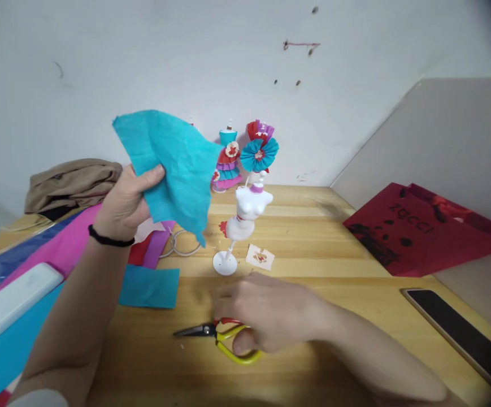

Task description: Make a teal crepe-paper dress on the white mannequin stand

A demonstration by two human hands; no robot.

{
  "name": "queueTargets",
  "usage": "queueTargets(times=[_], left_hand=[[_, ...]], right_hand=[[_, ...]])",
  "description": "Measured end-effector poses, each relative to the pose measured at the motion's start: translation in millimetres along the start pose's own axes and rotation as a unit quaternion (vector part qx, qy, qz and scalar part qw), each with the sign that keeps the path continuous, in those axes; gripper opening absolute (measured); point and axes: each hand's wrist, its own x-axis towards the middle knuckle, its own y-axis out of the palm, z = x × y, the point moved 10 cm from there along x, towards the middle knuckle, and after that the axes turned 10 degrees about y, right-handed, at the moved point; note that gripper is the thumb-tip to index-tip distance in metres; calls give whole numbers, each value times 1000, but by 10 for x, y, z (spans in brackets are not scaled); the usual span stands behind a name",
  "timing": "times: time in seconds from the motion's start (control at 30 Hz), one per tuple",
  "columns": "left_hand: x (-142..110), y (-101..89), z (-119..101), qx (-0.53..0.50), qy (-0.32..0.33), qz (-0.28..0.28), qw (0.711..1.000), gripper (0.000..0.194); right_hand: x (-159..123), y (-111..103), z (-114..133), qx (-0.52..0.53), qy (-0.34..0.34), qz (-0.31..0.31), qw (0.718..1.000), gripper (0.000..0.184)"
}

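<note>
My left hand (137,192) pinches a turquoise crepe-paper piece (177,164) between thumb and fingers, raised above the table. The piece has a curved outline and ragged corners. Low over the table, my right hand (266,314) is blurred by motion. It is at the handles of a pair of scissors (205,332), one red and one yellow, with its thumb at the yellow loop; its other fingers are smeared. The blades point left. Beyond my hands stands a white mini mannequin (251,203) on a round base, with a purple neck band and a red piece at its hip.
A turquoise strip (152,287) lies left of the scissors. A small printed card (260,257) is beside the mannequin's base. Dressed mannequins (228,158) stand against the wall. A red paper bag (431,226) and a phone (452,333) are at right; a brown cloth (71,181) is at left.
</note>
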Motion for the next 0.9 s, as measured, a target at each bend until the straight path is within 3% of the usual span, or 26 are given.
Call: queueTargets(times=[0.1,0.2,0.3,0.37,0.43,0.5,0.6,0.67,0.77,0.9], left_hand=[[51,-51,168,-36,-21,-51,998,41],[63,-74,182,-10,-18,-61,998,29],[64,-97,124,43,-21,-31,998,17],[75,-105,57,67,-15,0,998,28],[92,-128,-22,74,1,11,997,30],[105,-155,-92,75,18,6,997,27],[103,-173,-157,75,29,-12,997,24],[89,-173,-179,68,26,-26,997,20],[72,-160,-185,40,15,-42,998,12],[59,-150,19,35,-37,-52,997,5]], right_hand=[[199,336,40,-104,26,44,993,31],[199,405,32,-87,21,30,995,24],[116,222,-304,70,110,-33,991,10],[27,56,-705,124,217,-118,961,24],[-25,-37,-1028,178,269,-195,926,23],[3,-41,-1266,261,273,-256,890,22],[216,94,-1384,352,233,-257,869,28],[352,94,-1318,366,183,-251,877,26],[367,-159,-1318,307,163,-306,886,25],[182,-559,-1906,234,315,-381,837,27]])
